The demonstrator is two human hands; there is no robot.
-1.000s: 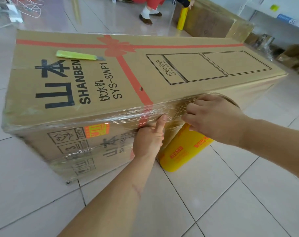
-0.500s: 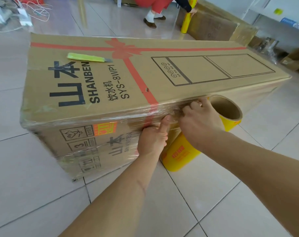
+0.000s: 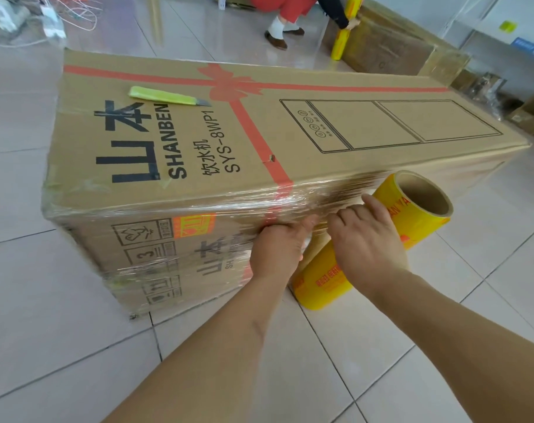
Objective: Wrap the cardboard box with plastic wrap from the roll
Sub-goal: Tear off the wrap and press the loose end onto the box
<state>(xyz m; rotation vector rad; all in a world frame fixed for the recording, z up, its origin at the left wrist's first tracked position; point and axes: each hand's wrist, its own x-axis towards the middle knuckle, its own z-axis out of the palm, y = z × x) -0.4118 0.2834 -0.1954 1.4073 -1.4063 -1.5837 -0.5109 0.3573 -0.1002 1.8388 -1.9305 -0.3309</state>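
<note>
A long cardboard box (image 3: 366, 169) with a printed red ribbon lies on its side on the tiled floor. Clear plastic wrap (image 3: 198, 264) covers its near left end and front face. A yellow roll of wrap (image 3: 323, 279) leans tilted against the front face, its open cardboard core (image 3: 424, 193) pointing up. My left hand (image 3: 278, 248) has its fingers curled and its thumb pressed on the film just under the box's top edge. Right beside it, my right hand (image 3: 366, 236) pinches the film at that edge, in front of the roll.
A yellow-green utility knife (image 3: 168, 96) lies on the box top near its left end. Behind, another person holds a yellow roll (image 3: 340, 41) against a second box (image 3: 391, 53). Cables and plastic (image 3: 46, 16) lie at the far left, small cartons (image 3: 531, 114) at the right.
My right hand has slid left and down along the box edge toward my left hand, uncovering the roll's open core. My left hand has stayed where it was.
</note>
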